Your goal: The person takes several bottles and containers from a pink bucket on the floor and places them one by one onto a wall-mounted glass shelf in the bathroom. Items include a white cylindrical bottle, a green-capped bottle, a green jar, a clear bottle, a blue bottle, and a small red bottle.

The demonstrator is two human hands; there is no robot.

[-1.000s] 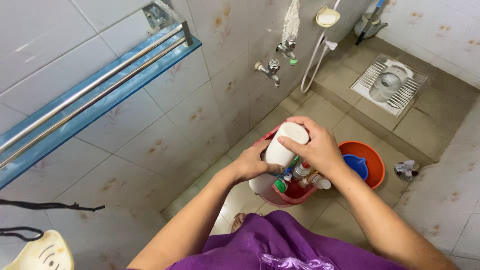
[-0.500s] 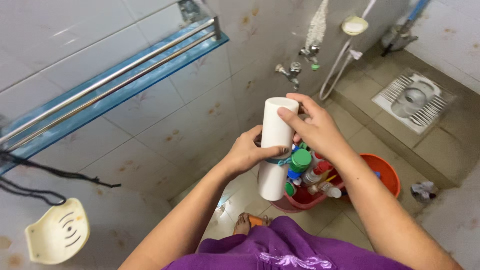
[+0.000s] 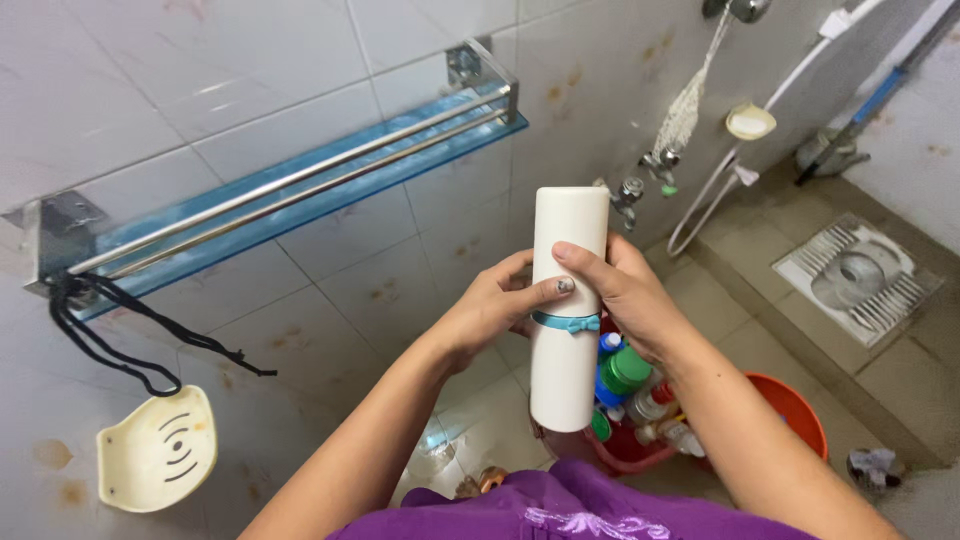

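Both hands hold a tall white bottle point(image 3: 566, 300) upright at chest height; a thin teal ribbon with a bow circles its middle. My left hand point(image 3: 498, 305) wraps it from the left, my right hand point(image 3: 612, 290) from the right with fingers across the front. Below the bottle a red bucket point(image 3: 630, 452) holds several small bottles with green, blue and red caps point(image 3: 625, 372). A blue glass shelf with a chrome rail point(image 3: 300, 190) is fixed to the tiled wall up and to the left.
A black cord point(image 3: 110, 335) hangs from the shelf bracket above a cream wall soap dish point(image 3: 158, 448). An orange basin point(image 3: 795, 410) stands behind the bucket. Wall taps point(image 3: 630, 190), a hanging scrubber point(image 3: 682, 115) and a squat toilet point(image 3: 855, 280) lie to the right.
Both hands have lifted the white bottle up out of the red bucket to chest height, and the view has tilted up toward the shelf.
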